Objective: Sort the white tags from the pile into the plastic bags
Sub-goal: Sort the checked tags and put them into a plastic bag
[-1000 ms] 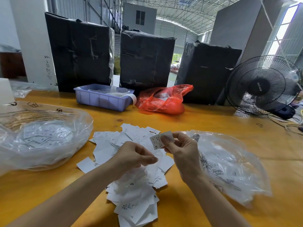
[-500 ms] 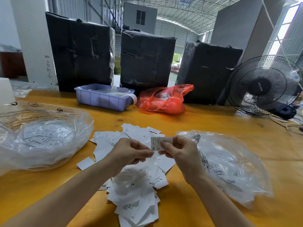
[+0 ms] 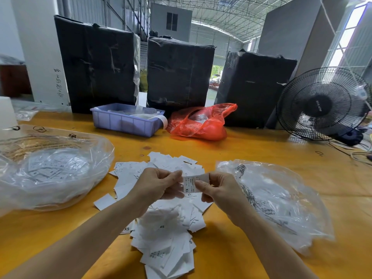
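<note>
Above the pile (image 3: 161, 228) — white tag (image 3: 190, 184), printed "XL".

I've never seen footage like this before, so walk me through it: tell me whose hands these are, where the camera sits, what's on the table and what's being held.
There is no machine here. A person wears a camera on the head, looking down at their own hands.

The right hand pinches a white tag printed XL; the left hand touches its edge, but its grip is unclear.

Below lies a pile of white tags on a yellow table. A clear plastic bag with tags sits on the left, another bag on the right.

Farther back stand a blue tray, a red bag, a black fan and dark wrapped bundles.
</note>
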{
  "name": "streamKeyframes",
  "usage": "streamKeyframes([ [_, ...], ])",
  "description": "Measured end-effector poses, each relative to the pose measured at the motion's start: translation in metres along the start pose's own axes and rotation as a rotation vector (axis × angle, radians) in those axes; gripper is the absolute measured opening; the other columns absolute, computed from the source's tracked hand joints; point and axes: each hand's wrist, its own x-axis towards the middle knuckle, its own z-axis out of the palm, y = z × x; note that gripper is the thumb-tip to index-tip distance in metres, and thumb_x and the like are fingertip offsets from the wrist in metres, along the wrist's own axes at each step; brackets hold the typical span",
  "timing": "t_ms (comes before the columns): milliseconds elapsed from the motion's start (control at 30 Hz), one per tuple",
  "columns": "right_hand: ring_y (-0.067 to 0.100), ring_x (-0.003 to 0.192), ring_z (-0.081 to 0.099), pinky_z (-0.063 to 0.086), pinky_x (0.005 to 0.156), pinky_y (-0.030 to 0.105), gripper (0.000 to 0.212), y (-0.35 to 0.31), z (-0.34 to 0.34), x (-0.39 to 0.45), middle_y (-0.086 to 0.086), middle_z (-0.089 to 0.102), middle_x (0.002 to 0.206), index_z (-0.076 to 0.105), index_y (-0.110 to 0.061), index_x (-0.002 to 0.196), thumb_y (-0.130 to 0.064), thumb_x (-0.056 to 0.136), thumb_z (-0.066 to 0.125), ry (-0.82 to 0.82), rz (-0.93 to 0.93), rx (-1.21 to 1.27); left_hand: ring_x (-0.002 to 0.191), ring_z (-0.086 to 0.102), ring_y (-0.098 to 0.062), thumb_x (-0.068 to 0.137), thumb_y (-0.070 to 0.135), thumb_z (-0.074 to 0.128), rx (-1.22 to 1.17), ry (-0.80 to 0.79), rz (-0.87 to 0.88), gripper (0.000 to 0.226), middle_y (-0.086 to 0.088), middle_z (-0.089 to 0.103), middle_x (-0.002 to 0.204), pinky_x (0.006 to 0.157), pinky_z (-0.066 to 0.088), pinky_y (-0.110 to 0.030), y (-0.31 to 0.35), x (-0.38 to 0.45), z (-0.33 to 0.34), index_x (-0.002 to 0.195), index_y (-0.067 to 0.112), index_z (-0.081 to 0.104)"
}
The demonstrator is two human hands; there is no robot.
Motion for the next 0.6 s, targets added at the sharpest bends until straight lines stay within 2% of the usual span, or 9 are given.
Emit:
streamKeyframes([
  [133, 0.006, 0.050, 0.054, 0.045, 0.051, 0.016, 0.010, 0.0001, -0.0012, 0.0015, -0.003, 0.064, 0.061, 0.069, -0.014, 0.082, -0.008, 0.087, 0.064, 0.084, -0.076, 0.036, 0.065, 0.072, -0.017, 0.089, 0.027, 0.060, 0.063, -0.087, -0.009, 0.022, -0.008, 0.075, 0.077, 0.052, 0.052, -0.017, 0.0007, -0.0016, 0.0002, 0.085, 0.010, 0.072],
  [267, 0.005, 0.050, 0.054, 0.046, 0.051, 0.017, 0.004, 0.0012, -0.0033, 0.0038, 0.001, 0.066, 0.067, 0.070, -0.010, 0.083, -0.009, 0.085, 0.066, 0.164, -0.120, 0.093, 0.067, 0.072, -0.017, 0.087, 0.026, 0.061, 0.071, -0.134, -0.014, 0.022, -0.008, 0.075, 0.079, 0.053, 0.051, -0.015, 0.0004, -0.0029, 0.0014, 0.086, 0.007, 0.072],
  [600, 0.005, 0.056, 0.057, 0.048, 0.055, 0.016, 0.005, 0.0052, -0.0034, 0.0057, 0.003, 0.070, 0.075, 0.070, -0.013, 0.082, -0.012, 0.085, 0.066, 0.174, -0.181, 0.103, 0.071, 0.072, -0.017, 0.088, 0.024, 0.061, 0.083, -0.171, -0.011, 0.018, -0.006, 0.075, 0.083, 0.057, 0.052, -0.016, 0.0019, -0.0032, 0.0011, 0.087, 0.009, 0.072],
])
